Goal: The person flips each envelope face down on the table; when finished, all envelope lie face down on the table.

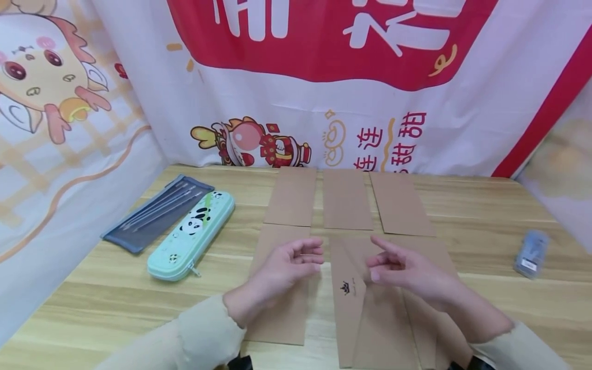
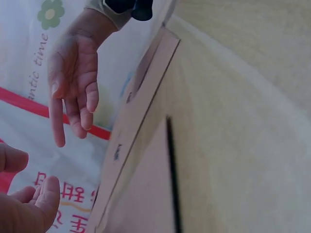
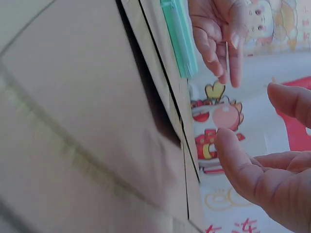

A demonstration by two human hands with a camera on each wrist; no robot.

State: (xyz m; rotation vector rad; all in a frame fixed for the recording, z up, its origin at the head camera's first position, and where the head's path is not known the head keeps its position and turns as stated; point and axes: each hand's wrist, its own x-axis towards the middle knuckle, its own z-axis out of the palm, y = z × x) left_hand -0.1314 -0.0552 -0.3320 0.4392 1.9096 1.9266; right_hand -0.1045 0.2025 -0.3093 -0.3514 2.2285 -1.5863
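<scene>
My left hand (image 1: 289, 264) hovers over a plain brown kraft envelope (image 1: 279, 321) at the front left, fingers loosely bent and holding nothing. Facing it, my right hand (image 1: 413, 270) is above a brown envelope with a pointed flap and a small black crown print (image 1: 347, 329). Its fingers are also relaxed, with nothing between them. A gap separates the two hands. In the left wrist view the right hand (image 2: 75, 77) hangs with fingers downward, clear of the paper. More brown paper lies under the right forearm, partly hidden by it.
Three brown rectangles (image 1: 347, 200) lie in a row at the back. To the left are a mint panda pencil case (image 1: 191, 236) and a dark mesh pouch (image 1: 159, 213) with pencils. A small bluish packet (image 1: 532, 254) lies far right. Printed cloth (image 1: 277, 103) hangs behind the table.
</scene>
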